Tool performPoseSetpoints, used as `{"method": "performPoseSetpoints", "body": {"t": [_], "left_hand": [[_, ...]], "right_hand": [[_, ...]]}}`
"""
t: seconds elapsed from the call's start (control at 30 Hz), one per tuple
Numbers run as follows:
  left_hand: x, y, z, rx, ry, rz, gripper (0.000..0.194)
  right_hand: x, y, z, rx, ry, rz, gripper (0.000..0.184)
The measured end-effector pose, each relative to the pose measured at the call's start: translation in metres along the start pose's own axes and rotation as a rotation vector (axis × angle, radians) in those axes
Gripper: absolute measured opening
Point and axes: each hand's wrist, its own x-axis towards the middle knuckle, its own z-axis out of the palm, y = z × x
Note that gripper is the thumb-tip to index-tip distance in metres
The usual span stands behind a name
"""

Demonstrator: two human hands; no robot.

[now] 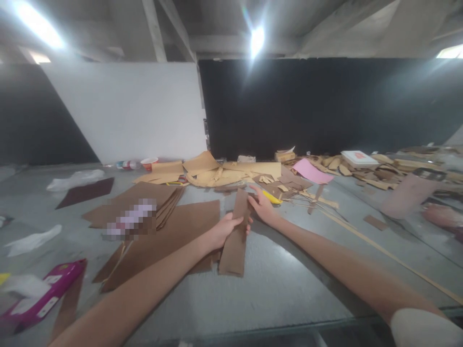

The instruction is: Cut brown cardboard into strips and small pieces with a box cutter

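Observation:
My left hand is closed around a long brown strip, which looks like several layers of leather-like or card sheet. Its thumb lies on top and its fingertips show at the strip's right edge. The strip is tilted, its lower end towards me. My right hand is beside the strip's upper right edge, fingers stretched out and apart, some seeming to touch it. Just beyond this hand lies a yellow object, perhaps a tool handle. Large brown sheets lie left of and partly under my left hand.
A stack of brown sheets and a purple case-like object are on the left. Tan scraps line the back. A pink sheet and a white box lie back right. A long thin strip crosses the table.

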Motion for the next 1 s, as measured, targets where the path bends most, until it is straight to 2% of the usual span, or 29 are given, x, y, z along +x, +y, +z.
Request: {"method": "performPoseSetpoints", "body": {"t": [0.1, 0.2, 0.3, 0.4, 0.53, 0.73, 0.83, 1.0], "left_hand": [[0.000, 0.000, 0.000, -0.005, 0.006, -0.015, 0.029], [-0.001, 0.001, 0.001, 0.007, 0.000, -0.013, 0.030], [-0.003, 0.002, 0.001, 0.010, -0.014, -0.005, 0.032], [-0.004, 0.003, 0.001, 0.016, -0.027, -0.002, 0.036], [-0.004, 0.004, 0.000, 0.022, -0.045, -0.032, 0.041], [-0.004, 0.005, 0.000, 0.013, -0.035, -0.023, 0.034], [-0.004, 0.006, 0.001, -0.013, -0.019, -0.018, 0.032], [-0.002, 0.007, 0.002, -0.075, -0.016, -0.005, 0.040]], "right_hand": [[0.000, -0.002, -0.002, 0.046, -0.021, -0.018, 0.051], [0.001, -0.002, -0.002, 0.105, 0.016, -0.011, 0.045], [0.000, -0.001, -0.002, 0.166, 0.020, -0.002, 0.047], [0.001, 0.000, -0.003, 0.153, 0.009, -0.002, 0.049], [0.003, 0.002, -0.003, 0.139, 0.069, -0.013, 0.043], [0.007, 0.008, 0.001, 0.331, 0.041, 0.111, 0.057], [0.008, 0.012, 0.000, 0.297, 0.055, 0.094, 0.054], [0.005, 0.012, 0.000, 0.191, 0.114, 0.103, 0.049]]}}
